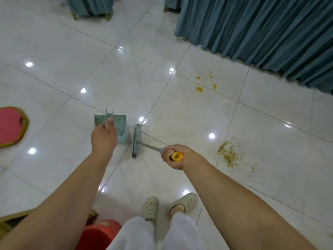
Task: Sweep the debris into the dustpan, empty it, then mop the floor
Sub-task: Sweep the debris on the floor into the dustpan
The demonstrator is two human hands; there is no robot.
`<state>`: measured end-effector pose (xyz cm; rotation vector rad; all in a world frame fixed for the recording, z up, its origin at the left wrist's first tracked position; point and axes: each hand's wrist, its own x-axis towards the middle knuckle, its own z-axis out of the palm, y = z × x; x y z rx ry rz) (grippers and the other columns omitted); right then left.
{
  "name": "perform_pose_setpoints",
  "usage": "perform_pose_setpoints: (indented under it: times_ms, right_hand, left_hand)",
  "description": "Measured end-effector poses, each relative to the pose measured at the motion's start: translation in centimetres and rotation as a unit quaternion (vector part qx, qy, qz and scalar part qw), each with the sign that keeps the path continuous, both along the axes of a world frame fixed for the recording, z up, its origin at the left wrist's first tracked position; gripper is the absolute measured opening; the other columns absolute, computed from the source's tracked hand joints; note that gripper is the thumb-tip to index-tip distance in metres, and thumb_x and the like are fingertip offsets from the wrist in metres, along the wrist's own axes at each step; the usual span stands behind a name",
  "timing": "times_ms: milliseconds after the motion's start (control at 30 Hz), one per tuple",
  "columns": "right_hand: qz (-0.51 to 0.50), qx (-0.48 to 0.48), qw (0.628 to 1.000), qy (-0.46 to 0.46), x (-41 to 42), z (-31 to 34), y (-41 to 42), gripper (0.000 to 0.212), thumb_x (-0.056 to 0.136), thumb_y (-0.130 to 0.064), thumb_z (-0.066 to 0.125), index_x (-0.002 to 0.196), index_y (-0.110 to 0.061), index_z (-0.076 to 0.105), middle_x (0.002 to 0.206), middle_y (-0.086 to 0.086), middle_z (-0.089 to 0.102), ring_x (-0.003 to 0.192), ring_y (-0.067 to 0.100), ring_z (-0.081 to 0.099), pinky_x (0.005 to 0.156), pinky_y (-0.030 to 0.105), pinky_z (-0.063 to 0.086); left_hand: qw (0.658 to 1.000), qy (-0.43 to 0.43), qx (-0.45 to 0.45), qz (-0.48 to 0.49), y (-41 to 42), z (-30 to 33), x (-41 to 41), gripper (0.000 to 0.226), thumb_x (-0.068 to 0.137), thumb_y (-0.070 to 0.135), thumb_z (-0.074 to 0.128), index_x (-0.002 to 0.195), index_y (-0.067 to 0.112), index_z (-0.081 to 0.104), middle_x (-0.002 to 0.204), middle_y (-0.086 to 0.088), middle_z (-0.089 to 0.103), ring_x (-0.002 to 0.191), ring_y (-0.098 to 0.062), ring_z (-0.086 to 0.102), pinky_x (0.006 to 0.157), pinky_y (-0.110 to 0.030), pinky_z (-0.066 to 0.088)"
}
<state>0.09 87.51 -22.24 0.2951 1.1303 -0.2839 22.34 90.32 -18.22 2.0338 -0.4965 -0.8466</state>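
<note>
My left hand (104, 137) grips the upright handle of a teal dustpan (122, 131) that stands on the white tiled floor ahead of me. My right hand (175, 156) grips the yellow-capped end of a broom handle. The teal broom head (136, 140) rests on the floor just right of the dustpan. A pile of brownish-green crumbs (231, 153) lies on the tiles to my right, apart from the broom. Several yellow-orange spots (206, 83) lie farther off, near the curtain.
A teal pleated table skirt (261, 29) hangs along the right. A covered chair (91, 7) stands at the far left, and a pink chair seat with gold rim (11, 126) sits at the left edge. A red bucket (98, 233) is beside my feet.
</note>
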Motion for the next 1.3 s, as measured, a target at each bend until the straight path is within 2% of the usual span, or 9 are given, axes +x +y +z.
perform_pose_setpoints:
  times_ms: [100, 267, 433, 667, 867, 967, 1133, 1300]
  right_hand:
    - [0.003, 0.006, 1.0, 0.005, 1.1, -0.6, -0.9, 0.01, 0.093, 0.001, 0.045, 0.084, -0.003, 0.045, 0.065, 0.004, 0.037, 0.025, 0.013, 0.037, 0.026, 0.013, 0.033]
    - [-0.049, -0.003, 0.999, 0.02, -0.4, -1.6, -2.9, 0.009, 0.094, 0.002, 0.044, 0.085, -0.003, 0.045, 0.065, 0.006, 0.038, 0.023, 0.013, 0.035, 0.026, 0.012, 0.032]
    - [-0.109, -0.016, 0.993, 0.04, -6.2, -1.6, -5.1, 0.013, 0.098, -0.004, 0.043, 0.085, 0.0, 0.044, 0.074, 0.011, 0.042, 0.02, 0.013, 0.034, 0.025, 0.012, 0.032]
    - [-0.222, -0.026, 0.973, 0.063, -15.6, -1.3, -7.4, 0.015, 0.099, -0.004, 0.041, 0.084, -0.002, 0.043, 0.074, 0.011, 0.04, 0.02, 0.012, 0.032, 0.025, 0.012, 0.031]
    - [-0.308, -0.028, 0.946, 0.097, -24.4, -0.8, -8.0, 0.014, 0.097, -0.001, 0.042, 0.083, 0.0, 0.045, 0.077, 0.015, 0.044, 0.021, 0.012, 0.031, 0.025, 0.012, 0.032]
    - [-0.338, -0.025, 0.934, 0.112, -28.6, -0.6, -7.4, 0.013, 0.099, -0.003, 0.042, 0.086, 0.0, 0.046, 0.079, 0.017, 0.044, 0.021, 0.011, 0.031, 0.025, 0.012, 0.033]
    - [-0.38, -0.021, 0.918, 0.114, -34.3, -0.3, -5.2, 0.016, 0.098, -0.001, 0.037, 0.085, -0.002, 0.044, 0.075, 0.008, 0.037, 0.021, 0.012, 0.031, 0.026, 0.011, 0.032]
    - [-0.399, -0.021, 0.906, 0.141, -37.8, 0.0, -2.2, 0.013, 0.099, -0.002, 0.037, 0.088, -0.001, 0.044, 0.076, 0.007, 0.036, 0.021, 0.012, 0.031, 0.025, 0.012, 0.031]
  left_hand:
    - [1.0, -0.004, 0.007, 0.007, 0.3, -0.5, 0.8, 0.044, 0.096, 0.045, 0.044, 0.066, 0.013, 0.049, 0.058, -0.003, 0.05, 0.047, -0.015, 0.046, 0.046, -0.024, 0.038]
    - [1.0, -0.005, 0.017, 0.002, 0.0, -1.4, -0.2, 0.045, 0.095, 0.047, 0.043, 0.065, 0.014, 0.049, 0.059, -0.003, 0.051, 0.047, -0.016, 0.046, 0.046, -0.025, 0.039]
    - [1.0, 0.01, 0.013, -0.014, -1.6, -2.1, -3.5, 0.046, 0.096, 0.045, 0.044, 0.063, 0.014, 0.045, 0.056, -0.002, 0.047, 0.042, -0.013, 0.041, 0.033, -0.015, 0.034]
    - [0.997, 0.025, 0.021, -0.075, -5.3, -3.2, -10.6, 0.045, 0.097, 0.044, 0.042, 0.062, 0.015, 0.05, 0.057, -0.003, 0.049, 0.043, -0.014, 0.043, 0.03, -0.012, 0.031]
    - [0.989, 0.032, 0.016, -0.145, -8.8, -4.1, -18.8, 0.046, 0.097, 0.045, 0.041, 0.06, 0.017, 0.046, 0.057, -0.001, 0.047, 0.044, -0.014, 0.04, 0.041, -0.02, 0.031]
    - [0.986, 0.031, 0.013, -0.163, -9.8, -4.5, -22.6, 0.048, 0.096, 0.046, 0.041, 0.061, 0.014, 0.046, 0.056, -0.002, 0.047, 0.042, -0.015, 0.039, 0.04, -0.022, 0.031]
    - [0.978, 0.027, 0.024, -0.205, -11.1, -5.2, -27.6, 0.045, 0.096, 0.047, 0.04, 0.064, 0.016, 0.048, 0.061, -0.003, 0.051, 0.05, -0.017, 0.045, 0.045, -0.025, 0.035]
    - [0.973, 0.03, 0.015, -0.229, -11.3, -5.2, -30.6, 0.043, 0.096, 0.047, 0.04, 0.066, 0.017, 0.049, 0.062, -0.002, 0.051, 0.049, -0.014, 0.046, 0.044, -0.022, 0.035]
